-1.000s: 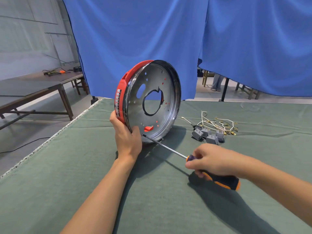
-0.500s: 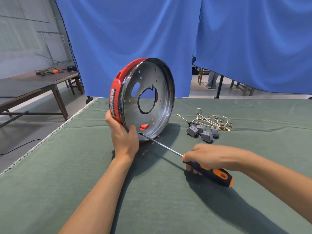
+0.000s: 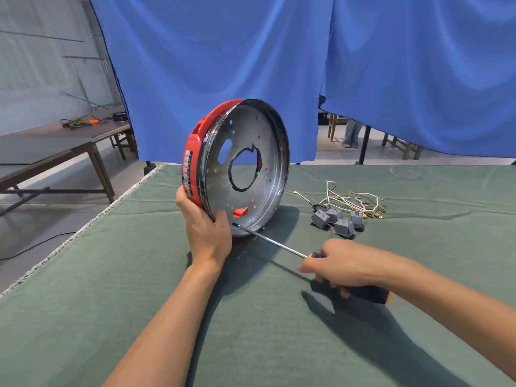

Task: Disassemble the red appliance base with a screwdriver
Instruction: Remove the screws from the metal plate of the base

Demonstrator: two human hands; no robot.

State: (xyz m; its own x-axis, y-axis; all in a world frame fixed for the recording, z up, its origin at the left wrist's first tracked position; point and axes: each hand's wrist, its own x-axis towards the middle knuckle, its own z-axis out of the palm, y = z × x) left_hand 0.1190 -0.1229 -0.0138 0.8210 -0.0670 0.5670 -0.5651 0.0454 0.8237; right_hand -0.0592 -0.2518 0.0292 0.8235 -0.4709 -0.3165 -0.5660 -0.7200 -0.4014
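The red appliance base (image 3: 195,152) stands on its edge on the green table (image 3: 139,303), its shiny metal inner pan (image 3: 251,213) facing right with a large round hole in the middle. My left hand (image 3: 205,233) grips the lower left rim, thumb on the metal inside. My right hand (image 3: 343,266) grips the screwdriver (image 3: 273,241) by its black and orange handle. The long steel shaft slants up to the left, and its tip sits at the pan's bottom inner rim, just beside my left thumb.
A bunch of grey connector blocks (image 3: 337,219) with white wires (image 3: 354,196) lies right of the base. The table's left edge (image 3: 83,233) runs diagonally. Blue curtains (image 3: 223,65) hang behind, and a brown table (image 3: 55,146) stands far left.
My right hand has turned on the handle, so less orange shows. The screwdriver tip stays at the same spot on the pan, and my left hand keeps its grip.
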